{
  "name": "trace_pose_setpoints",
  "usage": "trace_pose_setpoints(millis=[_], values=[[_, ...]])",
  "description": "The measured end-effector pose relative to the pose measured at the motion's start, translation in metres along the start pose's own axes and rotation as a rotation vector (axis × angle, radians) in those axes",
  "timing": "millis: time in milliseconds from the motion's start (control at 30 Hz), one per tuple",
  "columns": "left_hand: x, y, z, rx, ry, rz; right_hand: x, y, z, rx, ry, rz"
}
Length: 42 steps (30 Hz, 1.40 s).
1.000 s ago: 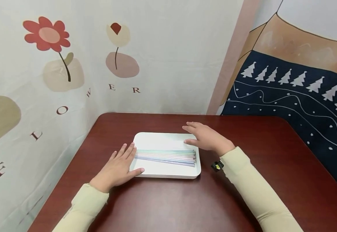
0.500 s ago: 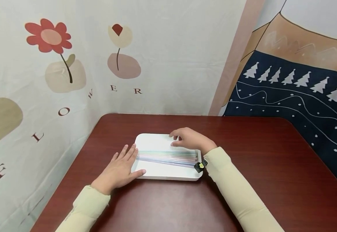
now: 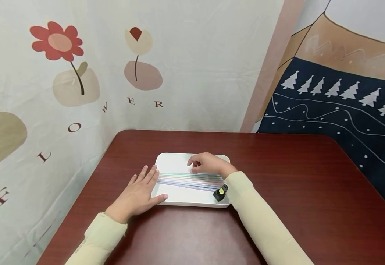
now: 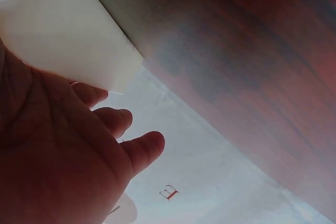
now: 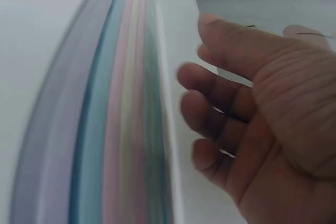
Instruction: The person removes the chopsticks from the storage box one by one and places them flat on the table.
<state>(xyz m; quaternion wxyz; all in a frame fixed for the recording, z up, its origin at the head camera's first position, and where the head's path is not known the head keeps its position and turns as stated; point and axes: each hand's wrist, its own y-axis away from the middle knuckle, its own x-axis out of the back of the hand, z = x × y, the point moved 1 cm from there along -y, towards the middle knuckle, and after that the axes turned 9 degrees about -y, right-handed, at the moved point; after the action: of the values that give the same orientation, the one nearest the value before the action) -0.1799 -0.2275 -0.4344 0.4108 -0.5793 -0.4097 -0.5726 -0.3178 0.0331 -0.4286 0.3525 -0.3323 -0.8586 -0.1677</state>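
Observation:
A shallow white tray [image 3: 185, 198] lies on the table with a row of thin, long pastel sticks [image 3: 187, 181] in it, running left to right. In the head view my left hand [image 3: 136, 195] rests on the tray's left end, fingers straight and spread, thumb over the near left corner. My right hand [image 3: 209, 163] hovers over the far part of the tray, just beyond the sticks, fingers loosely bent and holding nothing. The right wrist view has the sticks [image 5: 118, 129] in green, pink, yellow, blue and lilac beside the loosely curled fingers [image 5: 202, 114].
The dark red tabletop [image 3: 298, 191] extends around the tray. A pale flower-printed cloth [image 3: 195, 73] hangs behind and to the left; a navy cloth with white trees [image 3: 331, 106] hangs at the right. A small black camera [image 3: 220, 193] sits under the right wrist.
My right hand has moved left and slightly nearer from the tray's right end to over the tray, its fingers bending. My left hand stays at the tray's left end.

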Motion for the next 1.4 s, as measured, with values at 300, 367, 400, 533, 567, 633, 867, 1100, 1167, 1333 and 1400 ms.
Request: trace_pose_setpoints(millis=[300, 367, 400, 533, 567, 633, 867, 1100, 1167, 1333, 1400], values=[[-0.001, 0.003, 0.0, 0.008, 0.001, -0.011, -0.009, -0.001, 0.011, -0.02, -0.088, -0.005], [-0.001, 0.003, -0.001, 0.009, -0.005, -0.004, -0.009, -0.002, 0.012, -0.024, -0.082, -0.007], [-0.001, 0.003, -0.001, 0.009, -0.006, -0.002, -0.009, -0.003, 0.012, -0.023, -0.081, -0.009], [-0.002, 0.002, -0.001, 0.006, -0.009, 0.0, -0.01, -0.004, 0.013, -0.03, -0.071, -0.016], [-0.002, 0.002, -0.002, 0.006, -0.007, 0.001, -0.01, -0.005, 0.013, -0.031, -0.071, -0.017], [-0.002, 0.002, -0.002, 0.006, -0.006, 0.002, -0.01, -0.005, 0.013, -0.039, -0.075, -0.017], [-0.002, -0.001, -0.002, 0.001, -0.02, 0.007, -0.011, -0.005, 0.015, -0.059, -0.073, -0.002], [-0.002, -0.003, -0.001, 0.0, -0.024, -0.002, -0.014, -0.006, 0.018, -0.026, -0.019, 0.017], [-0.001, -0.003, 0.0, 0.0, -0.022, -0.001, -0.015, -0.007, 0.02, -0.005, -0.002, 0.023], [0.0, -0.002, 0.001, 0.001, -0.016, -0.005, -0.014, -0.005, 0.015, 0.014, 0.029, 0.037], [0.001, -0.002, 0.0, 0.004, -0.015, -0.006, -0.013, -0.005, 0.013, 0.019, 0.038, 0.038]])
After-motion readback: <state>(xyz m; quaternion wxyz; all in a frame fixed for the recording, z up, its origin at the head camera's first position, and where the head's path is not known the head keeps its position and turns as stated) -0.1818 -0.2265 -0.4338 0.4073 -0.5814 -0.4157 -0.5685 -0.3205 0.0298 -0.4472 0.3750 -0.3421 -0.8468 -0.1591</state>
